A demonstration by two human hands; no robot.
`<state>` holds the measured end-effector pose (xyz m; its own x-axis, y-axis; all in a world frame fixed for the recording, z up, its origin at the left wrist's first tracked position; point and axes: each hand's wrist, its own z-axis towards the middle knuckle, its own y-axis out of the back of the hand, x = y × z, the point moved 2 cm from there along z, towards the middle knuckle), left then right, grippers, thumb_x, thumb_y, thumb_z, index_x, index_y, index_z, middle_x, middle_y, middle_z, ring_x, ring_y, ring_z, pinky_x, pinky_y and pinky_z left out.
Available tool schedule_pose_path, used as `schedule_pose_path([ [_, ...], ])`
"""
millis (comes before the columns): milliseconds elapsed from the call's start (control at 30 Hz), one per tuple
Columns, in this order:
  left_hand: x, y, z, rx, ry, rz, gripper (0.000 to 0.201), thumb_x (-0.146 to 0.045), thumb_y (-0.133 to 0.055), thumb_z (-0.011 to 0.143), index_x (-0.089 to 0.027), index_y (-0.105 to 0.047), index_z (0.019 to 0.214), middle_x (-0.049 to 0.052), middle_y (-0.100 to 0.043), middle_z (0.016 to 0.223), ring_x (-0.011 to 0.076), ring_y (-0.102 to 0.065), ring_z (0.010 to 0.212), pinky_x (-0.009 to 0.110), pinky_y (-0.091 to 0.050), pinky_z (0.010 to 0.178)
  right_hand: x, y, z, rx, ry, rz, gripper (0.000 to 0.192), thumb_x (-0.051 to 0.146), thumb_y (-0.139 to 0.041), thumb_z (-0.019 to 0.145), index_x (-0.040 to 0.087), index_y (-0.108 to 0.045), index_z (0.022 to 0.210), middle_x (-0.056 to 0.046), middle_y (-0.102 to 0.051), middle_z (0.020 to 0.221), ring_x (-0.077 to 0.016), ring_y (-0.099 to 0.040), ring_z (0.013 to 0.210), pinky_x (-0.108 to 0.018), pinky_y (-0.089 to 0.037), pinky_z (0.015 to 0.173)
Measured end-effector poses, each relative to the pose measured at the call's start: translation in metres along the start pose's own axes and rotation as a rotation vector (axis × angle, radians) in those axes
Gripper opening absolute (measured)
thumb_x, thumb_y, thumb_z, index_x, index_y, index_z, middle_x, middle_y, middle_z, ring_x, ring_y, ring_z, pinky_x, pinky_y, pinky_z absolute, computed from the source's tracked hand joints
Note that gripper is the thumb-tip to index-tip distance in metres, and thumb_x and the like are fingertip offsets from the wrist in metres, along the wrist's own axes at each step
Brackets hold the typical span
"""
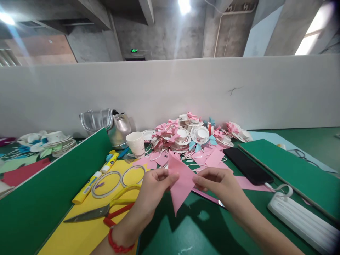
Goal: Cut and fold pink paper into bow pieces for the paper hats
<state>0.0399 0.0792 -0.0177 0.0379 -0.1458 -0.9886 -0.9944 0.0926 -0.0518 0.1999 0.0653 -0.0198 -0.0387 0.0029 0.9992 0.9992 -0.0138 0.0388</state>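
Observation:
A piece of pink paper (181, 182), folded into a triangular shape, is held up between my two hands over the green table. My left hand (155, 187) pinches its left edge between thumb and fingers. At the right corner, my right hand (216, 180) grips it the same way. A red braided bracelet is on my left wrist. Behind the paper lies a pink pen-like stick (208, 197), partly hidden by my right hand. Close to my left forearm are scissors (106, 209) with yellow handles, and a red-handled tool (117, 214) partly covered by my arm.
Yellow paper (87, 226) on the left bears two tape rolls (106, 184) and glue sticks (86, 187). A paper cup (136, 143) and a silver bag (117, 129) stand behind. Paper-plate crafts (183, 136) are heaped at the back. Rightward lie a phone (248, 165), white mask (300, 216) and green board (292, 173).

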Motion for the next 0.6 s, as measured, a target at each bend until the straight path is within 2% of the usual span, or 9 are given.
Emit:
schedule_pose_path([
  [67,0.002,0.002,0.002,-0.034,-0.046,0.04,0.018,-0.028,-0.07,0.059,-0.012,-0.062,0.056,-0.002,-0.055,0.053,0.0087,-0.046,0.05,0.019,-0.036,0.049,-0.008,0.001,0.0,0.014,-0.009,0.024,0.016,0.029,-0.066,0.06,0.016,-0.064,0.051,-0.001,-0.06,0.048,-0.0115,-0.052,0.047,-0.022,-0.042,0.047],
  [133,0.005,0.001,0.003,-0.016,-0.047,0.055,0.02,-0.027,-0.07,0.059,-0.013,-0.058,0.051,-0.005,-0.049,0.047,0.007,-0.042,0.046,0.018,-0.032,0.046,-0.019,0.002,-0.003,0.012,-0.053,0.048,0.017,0.03,-0.066,0.06,0.015,-0.064,0.052,-0.001,-0.061,0.048,-0.0109,-0.051,0.046,-0.022,-0.04,0.047],
  [200,0.011,-0.001,0.004,0.094,-0.005,0.053,0.019,-0.026,-0.07,0.059,-0.014,-0.057,0.05,-0.005,-0.049,0.046,0.0079,-0.043,0.046,0.018,-0.032,0.046,-0.032,0.002,-0.008,-0.002,-0.118,0.062,0.017,0.029,-0.066,0.061,0.014,-0.065,0.053,-0.002,-0.061,0.05,-0.0106,-0.051,0.046,-0.022,-0.039,0.046],
  [267,0.018,-0.004,0.004,0.243,0.05,0.032,0.012,-0.022,-0.07,0.059,-0.014,-0.061,0.058,-0.003,-0.056,0.055,0.0113,-0.05,0.054,0.02,-0.036,0.051,-0.045,0.002,-0.014,-0.002,-0.168,0.087,0.018,0.029,-0.067,0.061,0.014,-0.065,0.052,-0.001,-0.061,0.049,-0.0098,-0.05,0.045,-0.021,-0.039,0.046],
  [333,0.025,-0.005,0.005,0.318,0.07,-0.02,0.012,-0.019,-0.069,0.06,-0.014,-0.062,0.067,0.0,-0.061,0.064,0.0138,-0.054,0.062,0.022,-0.039,0.057,-0.055,0.001,-0.017,0.014,-0.211,0.118,0.017,0.028,-0.068,0.06,0.014,-0.064,0.052,-0.001,-0.061,0.049,-0.009,-0.05,0.044,-0.019,-0.038,0.044],
  [500,0.039,-0.001,0.01,0.169,0.08,-0.14,0.02,-0.029,-0.064,0.069,-0.011,-0.059,0.061,0.001,-0.058,0.06,0.0115,-0.051,0.056,0.021,-0.038,0.053,-0.057,-0.002,-0.021,0.043,-0.222,0.136,0.02,0.032,-0.069,0.058,0.013,-0.064,0.053,-0.001,-0.061,0.049,-0.0095,-0.05,0.045,-0.019,-0.038,0.043],
  [600,0.041,-0.002,0.01,0.048,0.081,-0.208,0.019,-0.026,-0.068,0.065,-0.011,-0.058,0.06,0.0,-0.056,0.059,0.0107,-0.05,0.057,0.021,-0.038,0.054,-0.053,-0.005,-0.022,0.043,-0.209,0.118,0.023,0.035,-0.07,0.058,0.013,-0.064,0.052,-0.002,-0.061,0.05,-0.0098,-0.05,0.044,-0.02,-0.038,0.044],
])
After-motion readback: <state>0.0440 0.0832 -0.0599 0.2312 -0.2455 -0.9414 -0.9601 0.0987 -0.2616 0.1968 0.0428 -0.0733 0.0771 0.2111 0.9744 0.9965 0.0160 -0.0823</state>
